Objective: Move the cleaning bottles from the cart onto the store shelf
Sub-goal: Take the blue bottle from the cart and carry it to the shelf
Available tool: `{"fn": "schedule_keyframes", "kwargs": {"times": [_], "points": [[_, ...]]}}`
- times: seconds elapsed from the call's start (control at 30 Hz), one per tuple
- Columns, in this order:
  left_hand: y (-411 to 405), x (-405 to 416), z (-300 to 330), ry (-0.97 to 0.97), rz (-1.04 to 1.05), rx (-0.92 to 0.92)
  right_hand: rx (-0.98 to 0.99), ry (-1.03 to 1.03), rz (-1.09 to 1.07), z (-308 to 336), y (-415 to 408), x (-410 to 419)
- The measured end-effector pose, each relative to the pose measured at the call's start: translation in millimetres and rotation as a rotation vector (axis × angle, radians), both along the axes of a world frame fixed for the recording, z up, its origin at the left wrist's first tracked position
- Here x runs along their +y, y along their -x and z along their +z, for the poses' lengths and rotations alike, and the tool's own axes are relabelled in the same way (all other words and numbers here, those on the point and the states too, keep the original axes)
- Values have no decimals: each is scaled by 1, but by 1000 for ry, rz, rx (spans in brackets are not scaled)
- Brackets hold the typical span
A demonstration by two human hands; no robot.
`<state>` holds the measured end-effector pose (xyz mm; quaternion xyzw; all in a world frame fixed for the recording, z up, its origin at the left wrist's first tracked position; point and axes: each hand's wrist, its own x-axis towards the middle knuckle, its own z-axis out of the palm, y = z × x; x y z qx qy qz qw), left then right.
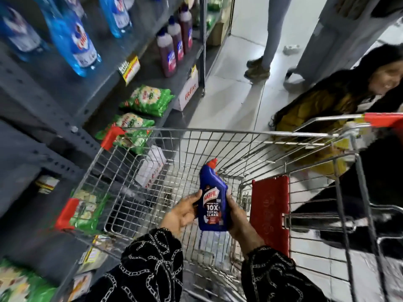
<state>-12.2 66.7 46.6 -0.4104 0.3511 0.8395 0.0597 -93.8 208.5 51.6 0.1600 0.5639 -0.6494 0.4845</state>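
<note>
A dark blue cleaning bottle (pixel 213 199) with a red cap is held upright over the wire cart (pixel 229 132). My right hand (pixel 238 216) wraps its lower right side and back. My left hand (pixel 182 213) touches its left edge with fingertips, palm partly open. The basket below the bottle looks bare of other bottles, though my hands and sleeves hide part of the floor of it. The grey store shelf (pixel 65 92) rises on the left, carrying blue bottles (pixel 74 40) on the upper level and dark red bottles (pixel 174 43) further along.
Green packets (pixel 150 100) lie on the lower shelf levels beside the cart's red corner (pixel 112 137). A red child-seat flap (pixel 270 214) stands at the cart's right. A person in a yellow jacket (pixel 316 110) crouches beyond the cart, and two people's legs (pixel 266 51) stand on the white floor.
</note>
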Motion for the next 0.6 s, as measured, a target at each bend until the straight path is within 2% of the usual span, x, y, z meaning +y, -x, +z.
{"fn": "schedule_keyframes", "kwargs": {"times": [0.13, 0.37, 0.6], "points": [[-9, -17, 69, 123, -1, 134, 110, 68, -29, 65, -2, -20], [-99, -47, 180, 282, 137, 418, 209, 254, 80, 173, -60, -75], [-209, -95, 234, 440, 383, 415, 255, 513, 290, 219, -160, -137]]}}
